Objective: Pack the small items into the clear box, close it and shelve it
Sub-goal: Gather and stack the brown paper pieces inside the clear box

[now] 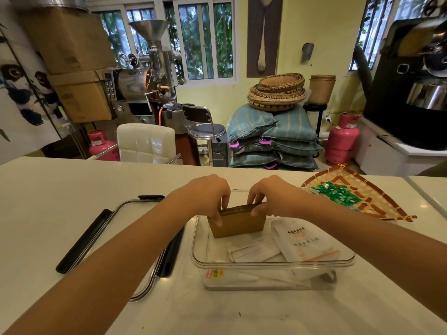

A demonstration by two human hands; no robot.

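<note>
While both hands grip a brown stack of flat paper sleeves point(238, 221), the clear box point(271, 263) stands open on the white table point(72, 180). Left hand point(208, 194) pinches the stack's left top corner, thumb down its front face; right hand point(268, 194) clasps the right top corner. Stack stands upright on edge inside the box, at its far left.

Inside the box, right of the stack, lies a white sachet point(304, 240) printed with dark Chinese characters and an orange mark; the characters are too small to read with certainty. Narrow white paper packets point(254, 250) lie in front of the stack. A small red-and-yellow sticker point(214, 273) shows on the box's near wall; its writing is illegible.

Left of the box lies its clear lid point(135, 238) with black latches. Beyond the box's right far corner rests a woven bamboo tray point(377, 199) holding green sachets point(338, 193).

Behind the table: a white chair point(146, 143), a steel coffee roaster point(150, 76), cardboard cartons point(72, 64), stacked blue sacks point(273, 139) topped with woven baskets point(278, 91), pink gas cylinders point(342, 139), barred windows point(205, 39) and yellow walls point(321, 27).
</note>
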